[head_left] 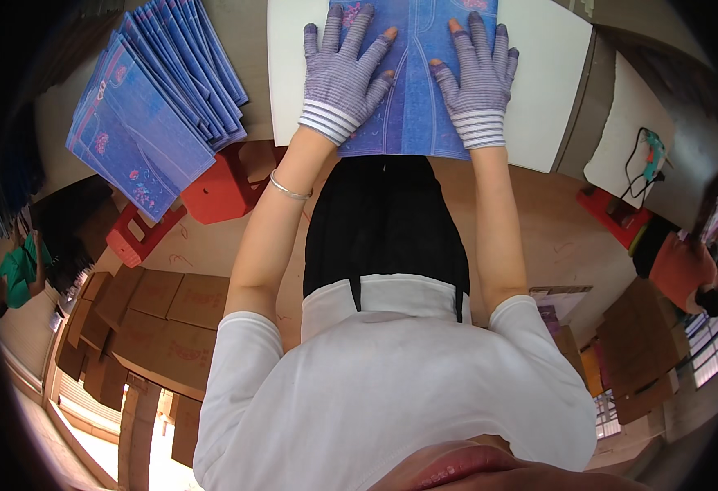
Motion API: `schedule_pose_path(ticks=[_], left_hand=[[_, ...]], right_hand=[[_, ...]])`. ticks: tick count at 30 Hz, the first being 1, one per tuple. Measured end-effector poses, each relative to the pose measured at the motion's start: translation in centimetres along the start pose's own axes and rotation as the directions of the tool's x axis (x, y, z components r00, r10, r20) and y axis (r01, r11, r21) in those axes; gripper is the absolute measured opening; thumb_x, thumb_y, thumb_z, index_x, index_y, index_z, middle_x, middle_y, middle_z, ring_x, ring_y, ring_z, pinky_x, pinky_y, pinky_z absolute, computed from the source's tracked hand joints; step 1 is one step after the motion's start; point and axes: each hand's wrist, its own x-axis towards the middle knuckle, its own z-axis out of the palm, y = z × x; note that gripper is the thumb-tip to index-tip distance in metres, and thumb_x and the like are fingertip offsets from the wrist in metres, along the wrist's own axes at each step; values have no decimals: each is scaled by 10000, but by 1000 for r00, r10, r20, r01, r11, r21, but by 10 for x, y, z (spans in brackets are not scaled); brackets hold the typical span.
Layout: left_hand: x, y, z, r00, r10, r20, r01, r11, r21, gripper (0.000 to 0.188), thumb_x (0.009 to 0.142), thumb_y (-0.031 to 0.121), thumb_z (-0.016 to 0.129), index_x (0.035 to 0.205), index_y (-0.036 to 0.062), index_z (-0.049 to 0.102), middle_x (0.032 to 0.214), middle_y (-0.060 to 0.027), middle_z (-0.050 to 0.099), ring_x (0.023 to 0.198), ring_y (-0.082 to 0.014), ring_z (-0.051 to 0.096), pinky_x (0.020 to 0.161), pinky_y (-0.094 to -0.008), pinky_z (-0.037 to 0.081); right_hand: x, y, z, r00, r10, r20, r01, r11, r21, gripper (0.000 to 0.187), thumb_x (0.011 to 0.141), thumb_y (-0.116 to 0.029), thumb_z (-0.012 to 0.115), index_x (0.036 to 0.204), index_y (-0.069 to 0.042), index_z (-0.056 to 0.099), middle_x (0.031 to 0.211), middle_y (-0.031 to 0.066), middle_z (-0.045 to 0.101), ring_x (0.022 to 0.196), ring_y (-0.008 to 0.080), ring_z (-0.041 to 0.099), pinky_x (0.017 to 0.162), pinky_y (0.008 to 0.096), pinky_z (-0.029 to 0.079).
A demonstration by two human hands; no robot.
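A flat blue piece with a denim print [416, 98] and pink flower motifs lies in front of me, its near edge toward my body. Under it is a white board [549, 90] on the table. My left hand [344, 74], in a grey-purple striped glove, rests flat on the left part of the print with fingers spread. On the right part lies my right hand [481, 82], gloved alike, its fingers also stretched out. Some fingertips poke bare from both gloves. Neither hand grips anything. The far end of the piece is cut off by the picture's top edge.
A fanned pile of similar denim-print pieces [146, 123] lies at the left table edge. Red plastic stools [220, 192] stand below it. On the right, a teal tool with a black cord [653, 155] rests on a pale surface. Cardboard boxes [175, 319] are stacked behind; other people are at both sides.
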Motion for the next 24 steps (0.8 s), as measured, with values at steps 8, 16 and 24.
schedule_pose_path(ticks=[8, 16, 24], left_hand=[[1, 0, 1, 1000, 1, 0, -1, 1000, -7, 598, 795, 320, 634, 1353, 141, 520, 1490, -206, 344, 1406, -473, 220, 1114, -648, 157], [12, 4, -1, 997, 2, 83, -6, 999, 50, 717, 779, 385, 648, 1407, 105, 443, 1493, -230, 325, 1401, -469, 237, 1132, -630, 149], [115, -49, 5, 952, 264, -156, -222, 944, 244, 610, 893, 419, 521, 1368, 41, 457, 1462, -228, 380, 1389, -404, 303, 1141, -571, 201]], right_hand=[[2, -4, -3, 997, 6, 79, 4, 992, -126, 626, 882, -512, 591, 1425, -228, 459, 1514, 70, 379, 1417, 399, 251, 1140, 616, 161], [13, 0, -6, 988, -115, 104, 129, 982, -140, 629, 906, -530, 507, 1399, -141, 467, 1490, 123, 395, 1406, 348, 300, 1108, 645, 193], [135, 51, -2, 935, -349, 63, 354, 911, -213, 642, 910, -535, 439, 1353, -73, 486, 1492, 162, 373, 1401, 365, 298, 1111, 629, 202]])
